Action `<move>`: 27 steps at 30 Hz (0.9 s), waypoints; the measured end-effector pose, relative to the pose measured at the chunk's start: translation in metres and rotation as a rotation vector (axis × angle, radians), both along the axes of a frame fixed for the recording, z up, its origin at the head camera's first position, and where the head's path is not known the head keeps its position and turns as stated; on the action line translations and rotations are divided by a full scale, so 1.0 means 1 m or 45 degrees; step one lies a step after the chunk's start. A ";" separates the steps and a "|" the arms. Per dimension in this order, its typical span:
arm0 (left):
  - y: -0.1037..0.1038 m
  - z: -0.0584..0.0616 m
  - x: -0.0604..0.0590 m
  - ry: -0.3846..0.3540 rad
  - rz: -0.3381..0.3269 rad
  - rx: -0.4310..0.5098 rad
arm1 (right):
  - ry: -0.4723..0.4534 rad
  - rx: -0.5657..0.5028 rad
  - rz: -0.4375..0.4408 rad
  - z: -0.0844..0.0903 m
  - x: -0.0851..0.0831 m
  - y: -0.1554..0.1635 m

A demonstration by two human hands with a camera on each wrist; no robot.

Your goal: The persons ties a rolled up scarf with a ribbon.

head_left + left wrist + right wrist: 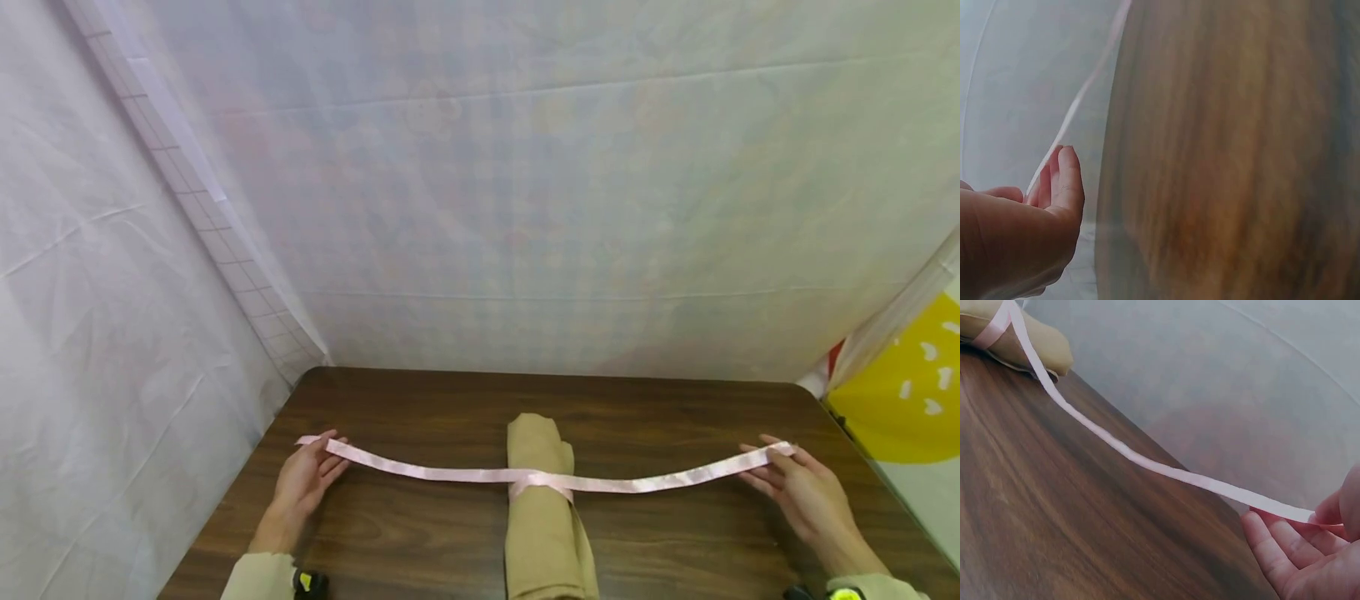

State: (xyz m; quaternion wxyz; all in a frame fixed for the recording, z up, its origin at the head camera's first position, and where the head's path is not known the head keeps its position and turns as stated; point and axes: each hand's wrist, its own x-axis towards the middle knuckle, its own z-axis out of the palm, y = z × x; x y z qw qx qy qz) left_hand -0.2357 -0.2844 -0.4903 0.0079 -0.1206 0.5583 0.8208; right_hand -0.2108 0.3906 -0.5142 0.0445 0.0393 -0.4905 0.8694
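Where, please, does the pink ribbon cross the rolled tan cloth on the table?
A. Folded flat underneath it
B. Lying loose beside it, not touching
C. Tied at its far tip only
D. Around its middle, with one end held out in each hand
D: the pink ribbon wraps the rolled tan cloth mid-length, its ends pinched by the left hand and right hand.

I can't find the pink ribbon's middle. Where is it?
In the head view, the pink ribbon crosses over the rolled tan cloth at the table's centre, midway between the left hand and right hand.
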 end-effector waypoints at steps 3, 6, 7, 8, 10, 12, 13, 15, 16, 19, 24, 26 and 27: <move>-0.004 -0.001 0.000 -0.040 0.010 -0.002 | -0.017 -0.006 -0.011 -0.003 0.003 0.003; -0.007 -0.003 -0.001 -0.054 0.021 -0.023 | -0.020 -0.013 -0.009 -0.006 0.005 0.007; -0.008 -0.004 -0.001 -0.057 0.025 -0.032 | -0.027 -0.009 -0.010 -0.007 0.006 0.008; -0.009 -0.005 -0.001 -0.063 0.032 -0.044 | -0.036 -0.001 -0.013 -0.007 0.006 0.008; -0.010 -0.005 -0.001 -0.066 0.045 -0.088 | -0.055 0.019 -0.018 -0.008 0.008 0.011; -0.010 -0.004 0.000 -0.069 0.061 -0.149 | -0.062 0.027 -0.028 -0.009 0.008 0.013; -0.010 -0.003 0.000 -0.073 0.075 -0.184 | -0.060 0.031 -0.037 -0.010 0.009 0.014; -0.010 -0.002 0.001 -0.076 0.103 -0.258 | -0.049 0.032 -0.052 -0.010 0.009 0.016; -0.010 -0.001 0.001 -0.076 0.123 -0.299 | -0.042 0.036 -0.064 -0.010 0.009 0.017; -0.009 0.001 0.001 -0.076 0.203 -0.431 | -0.046 0.122 -0.134 -0.011 0.009 0.019; -0.007 0.007 0.001 -0.103 0.346 -0.663 | -0.105 0.330 -0.270 -0.011 0.009 0.021; -0.006 0.009 0.002 -0.101 0.363 -0.707 | -0.118 0.417 -0.308 -0.010 0.009 0.022; -0.005 0.010 0.002 -0.093 0.357 -0.711 | -0.126 0.468 -0.325 -0.009 0.009 0.022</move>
